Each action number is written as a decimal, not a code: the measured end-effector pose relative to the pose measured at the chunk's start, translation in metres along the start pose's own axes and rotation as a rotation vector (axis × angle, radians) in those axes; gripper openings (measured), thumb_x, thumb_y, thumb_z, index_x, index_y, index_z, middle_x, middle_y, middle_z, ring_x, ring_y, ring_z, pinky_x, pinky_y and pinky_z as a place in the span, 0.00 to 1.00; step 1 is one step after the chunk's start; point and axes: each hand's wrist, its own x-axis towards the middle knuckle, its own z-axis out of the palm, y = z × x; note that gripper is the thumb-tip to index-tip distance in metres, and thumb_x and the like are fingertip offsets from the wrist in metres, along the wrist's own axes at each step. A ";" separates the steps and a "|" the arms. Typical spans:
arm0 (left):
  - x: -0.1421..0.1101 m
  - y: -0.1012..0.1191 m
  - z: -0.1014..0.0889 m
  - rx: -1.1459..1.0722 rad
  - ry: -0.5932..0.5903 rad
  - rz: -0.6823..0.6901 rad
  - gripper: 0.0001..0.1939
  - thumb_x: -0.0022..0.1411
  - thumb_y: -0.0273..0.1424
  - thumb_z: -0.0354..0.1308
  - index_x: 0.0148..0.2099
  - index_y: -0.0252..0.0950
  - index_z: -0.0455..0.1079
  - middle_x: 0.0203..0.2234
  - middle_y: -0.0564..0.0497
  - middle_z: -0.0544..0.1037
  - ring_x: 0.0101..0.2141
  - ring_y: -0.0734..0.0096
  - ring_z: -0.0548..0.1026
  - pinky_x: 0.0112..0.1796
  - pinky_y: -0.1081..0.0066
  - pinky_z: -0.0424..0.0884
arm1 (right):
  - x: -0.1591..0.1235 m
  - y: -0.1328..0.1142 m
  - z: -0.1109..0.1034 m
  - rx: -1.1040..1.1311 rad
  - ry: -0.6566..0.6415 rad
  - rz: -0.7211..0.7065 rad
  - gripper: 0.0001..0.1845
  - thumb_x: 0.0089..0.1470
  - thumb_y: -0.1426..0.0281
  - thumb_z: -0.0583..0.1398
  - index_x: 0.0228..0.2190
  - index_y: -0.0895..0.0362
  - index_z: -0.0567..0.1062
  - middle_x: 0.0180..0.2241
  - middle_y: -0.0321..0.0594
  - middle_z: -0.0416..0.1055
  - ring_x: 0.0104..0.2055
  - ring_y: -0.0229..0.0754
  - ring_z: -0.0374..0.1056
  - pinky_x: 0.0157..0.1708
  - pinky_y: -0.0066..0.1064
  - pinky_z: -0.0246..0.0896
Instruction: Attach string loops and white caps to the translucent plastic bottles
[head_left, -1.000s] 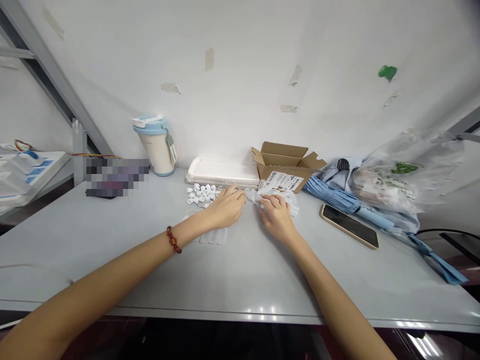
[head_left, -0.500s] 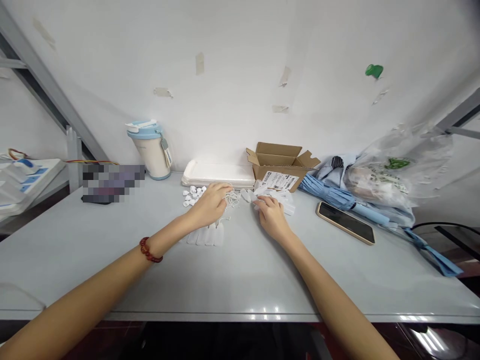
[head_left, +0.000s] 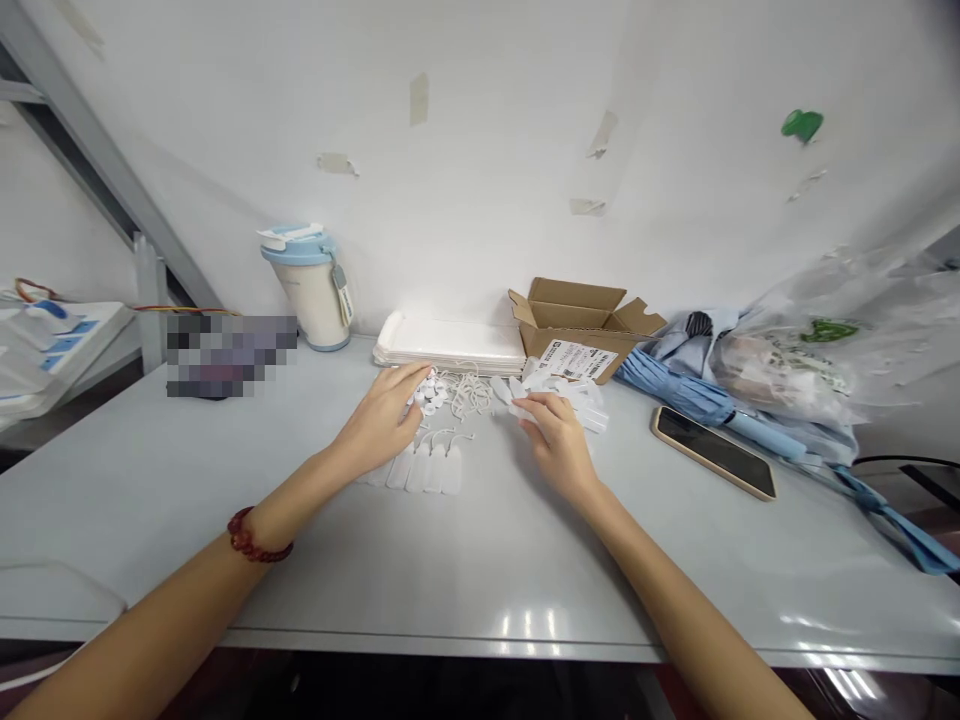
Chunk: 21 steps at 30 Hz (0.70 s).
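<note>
My left hand [head_left: 386, 415] is at the pile of small white pieces [head_left: 429, 392], thumb and fingers apart, with some of the pieces showing between them. My right hand [head_left: 559, 440] pinches a translucent plastic tag [head_left: 516, 392] at the near edge of a heap of similar tags [head_left: 589, 405]. White cord loops [head_left: 469, 393] lie in a tangle between the hands. In front of them, several translucent tags with cords attached [head_left: 431, 468] lie side by side in a row, partly hidden by my left hand and wrist.
Behind the hands are a stack of white flat trays or packets [head_left: 457, 345] and an open cardboard box [head_left: 577, 335]. A cream tumbler [head_left: 311, 300] stands at left. A phone [head_left: 712, 453], a folded blue umbrella [head_left: 686, 388] and a plastic bag [head_left: 817, 350] lie at right.
My left hand has moved left, from beside the cords to the small white pieces. My right hand has lifted slightly at the tag heap, holding a tag. The view has shifted a little.
</note>
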 end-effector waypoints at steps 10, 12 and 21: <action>-0.014 0.021 0.013 -0.097 0.091 0.217 0.22 0.62 0.20 0.39 0.54 0.33 0.65 0.50 0.42 0.71 0.50 0.61 0.68 0.50 0.57 0.67 | -0.007 -0.051 -0.010 0.587 -0.217 0.313 0.13 0.57 0.65 0.56 0.43 0.54 0.71 0.42 0.42 0.70 0.41 0.42 0.67 0.39 0.35 0.65; -0.018 0.025 0.016 -0.111 0.061 0.273 0.24 0.62 0.18 0.38 0.56 0.32 0.64 0.51 0.41 0.70 0.51 0.62 0.68 0.50 0.57 0.68 | -0.008 -0.055 -0.010 0.734 -0.272 0.399 0.14 0.55 0.64 0.57 0.43 0.54 0.70 0.40 0.42 0.71 0.37 0.40 0.67 0.36 0.34 0.66; -0.029 0.036 0.021 -0.095 -0.059 0.325 0.29 0.60 0.16 0.40 0.62 0.36 0.54 0.53 0.42 0.66 0.52 0.59 0.65 0.51 0.55 0.67 | -0.009 -0.060 -0.007 0.985 -0.273 0.528 0.16 0.51 0.63 0.60 0.41 0.54 0.69 0.37 0.41 0.68 0.37 0.40 0.68 0.32 0.33 0.69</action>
